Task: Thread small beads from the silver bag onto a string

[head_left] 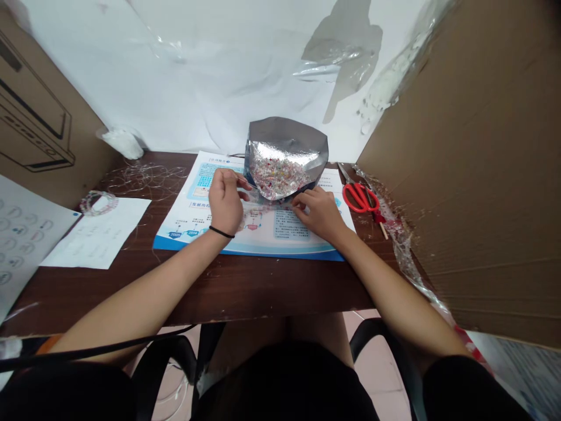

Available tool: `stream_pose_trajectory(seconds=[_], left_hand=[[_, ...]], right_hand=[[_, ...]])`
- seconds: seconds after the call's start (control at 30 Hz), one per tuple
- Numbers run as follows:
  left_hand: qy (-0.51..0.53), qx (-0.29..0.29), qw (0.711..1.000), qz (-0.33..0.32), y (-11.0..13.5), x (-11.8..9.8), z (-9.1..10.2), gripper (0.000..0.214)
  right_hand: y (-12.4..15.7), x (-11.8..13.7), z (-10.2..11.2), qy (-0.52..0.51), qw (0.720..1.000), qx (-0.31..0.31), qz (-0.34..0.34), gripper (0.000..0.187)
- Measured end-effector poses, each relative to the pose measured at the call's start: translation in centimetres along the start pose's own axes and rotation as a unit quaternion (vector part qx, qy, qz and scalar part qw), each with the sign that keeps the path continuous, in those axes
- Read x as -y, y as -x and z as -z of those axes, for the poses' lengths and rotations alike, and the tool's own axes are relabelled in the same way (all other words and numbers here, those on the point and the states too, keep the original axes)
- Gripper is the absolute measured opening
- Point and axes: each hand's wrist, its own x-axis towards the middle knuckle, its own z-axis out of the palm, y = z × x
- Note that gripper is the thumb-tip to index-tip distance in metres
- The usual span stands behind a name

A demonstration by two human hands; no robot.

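Observation:
A silver foil pouch [287, 146] stands open on a printed blue-and-white paper mat [258, 245], with many small pink and white beads [276, 178] heaped inside. My left hand [225, 202] is raised beside the pouch's left side, its fingertips pinched together. A fine thread may lie between them, but it is too thin to tell. My right hand [318, 213] rests on the mat, its fingers at the pouch's front lip. Whether those fingers hold anything is hidden.
Red-handled scissors [360, 197] lie to the right on the dark wooden table [263, 289]. To the left are tangled clear threads [144, 175], a loop of beads [99, 203] and white paper [99, 234]. Cardboard panels [460, 164] stand at the right.

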Motion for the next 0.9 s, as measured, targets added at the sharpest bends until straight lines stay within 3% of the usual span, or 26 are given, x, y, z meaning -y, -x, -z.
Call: stream_pose_trajectory(seconds=[0.17, 0.3, 0.37, 0.47, 0.53, 0.6, 0.67, 0.77, 0.9], left_hand=[[0.049, -0.069, 0.996, -0.011, -1.7, -0.1, 0.8, 0.026], [0.079, -0.152, 0.985, 0.027, -2.9, -0.5, 1.3, 0.021], [0.079, -0.156, 0.984, 0.026, -2.6, -0.7, 1.3, 0.021], [0.038, -0.062, 0.996, -0.042, -0.9, -0.6, 0.8, 0.025], [-0.013, 0.02, 0.997, -0.073, 0.8, -0.3, 0.3, 0.029], [-0.087, 0.096, 0.989, -0.072, 2.3, 0.0, -0.2, 0.028], [-0.16, 0.161, 0.972, -0.062, 3.3, 0.2, -0.6, 0.022], [-0.213, 0.201, 0.954, -0.068, 3.7, 0.2, -0.9, 0.017], [-0.26, 0.223, 0.934, -0.104, 3.0, 0.0, -1.0, 0.019]], right_hand=[[0.2, -0.7, 0.1, 0.024, 0.999, 0.016, -0.019, 0.008], [0.3, -0.9, 0.2, 0.026, 0.998, 0.026, -0.043, 0.01], [0.1, -1.0, 0.3, 0.022, 0.997, 0.039, -0.058, 0.009], [-0.3, -1.1, 0.9, -0.021, 0.996, 0.049, -0.07, 0.008], [-0.6, -1.1, 1.5, -0.094, 0.992, 0.031, -0.08, 0.018], [-0.8, -0.7, 2.0, -0.183, 0.979, -0.001, -0.088, 0.03], [-0.7, 0.1, 2.3, -0.248, 0.966, -0.016, -0.07, 0.03], [-0.3, 1.5, 2.1, -0.293, 0.956, 0.031, -0.005, 0.026], [0.1, 2.4, 1.2, -0.281, 0.96, 0.003, -0.01, 0.016]])
